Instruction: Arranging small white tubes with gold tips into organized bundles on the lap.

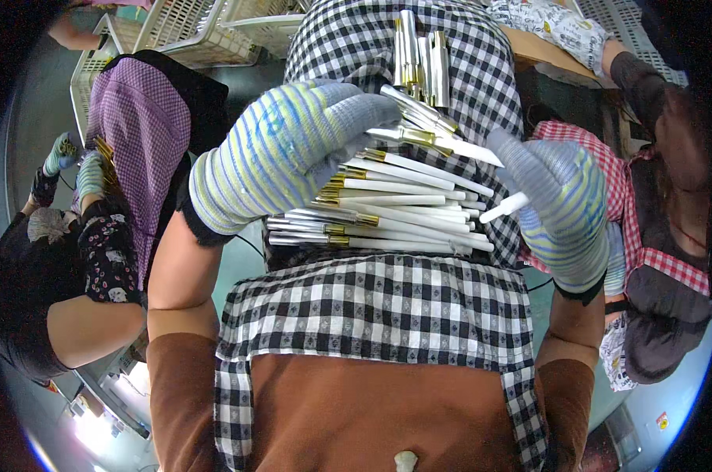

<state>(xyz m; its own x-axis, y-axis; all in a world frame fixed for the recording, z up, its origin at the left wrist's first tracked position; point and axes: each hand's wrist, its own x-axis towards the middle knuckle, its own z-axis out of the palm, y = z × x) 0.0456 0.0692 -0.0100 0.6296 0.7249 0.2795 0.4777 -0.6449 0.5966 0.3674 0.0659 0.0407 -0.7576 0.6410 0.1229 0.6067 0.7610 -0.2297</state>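
Observation:
My left hand (pixel 293 149), in a striped knit glove, is closed around slender white rods with gold bands and silver ends. One held white rod (pixel 467 149) points toward the fingertips of my right hand (pixel 560 204), gloved the same way. A short white rod end (pixel 505 207) sticks out of my right hand's curled grip; its other end is hidden. Below and between the hands lies a pile of similar rods (pixel 411 212) on my lap, white ends mostly to the right. Several more rods (pixel 420 59), silver ends showing, rest on the checked cloth farther off.
A black-and-white checked apron (pixel 387 303) covers my lap. Co-workers sit close on both sides: a purple checked cloth (pixel 139 141) at left, a red checked apron (pixel 584 145) at right. Pale plastic crates (pixel 191 35) stand at the far left, another crate (pixel 623 31) at the far right.

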